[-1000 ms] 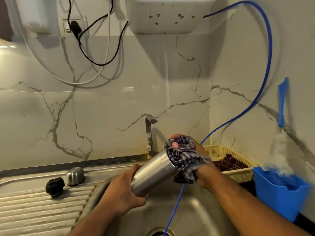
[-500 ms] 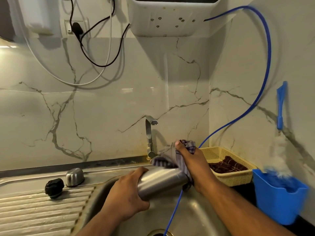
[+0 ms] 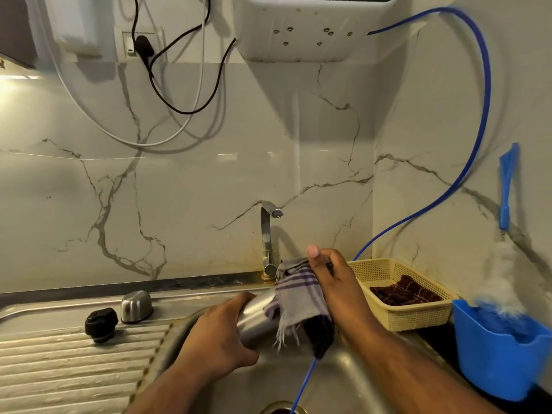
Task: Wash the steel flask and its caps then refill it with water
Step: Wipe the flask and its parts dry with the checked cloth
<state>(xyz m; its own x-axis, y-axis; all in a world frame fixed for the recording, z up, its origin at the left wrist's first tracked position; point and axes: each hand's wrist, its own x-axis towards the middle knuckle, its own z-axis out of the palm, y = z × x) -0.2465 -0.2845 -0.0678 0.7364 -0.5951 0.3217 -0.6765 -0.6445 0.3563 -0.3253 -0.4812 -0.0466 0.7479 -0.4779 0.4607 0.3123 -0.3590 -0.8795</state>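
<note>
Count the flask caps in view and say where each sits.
2. The black cap stands on the drainboard; the steel cap lies just behind it, to the right. None other shows.

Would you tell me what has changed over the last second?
The right hand has spread the checked cloth, earlier bunched at the end of the flask, over it. The left hand still grips the flask; the black cap and steel cap stayed put.

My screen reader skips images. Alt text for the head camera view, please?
Over a steel sink, a person's left hand grips a steel flask while the right hand holds a checked cloth over its end. A black cap and a steel cap sit on the drainboard to the left.
</note>
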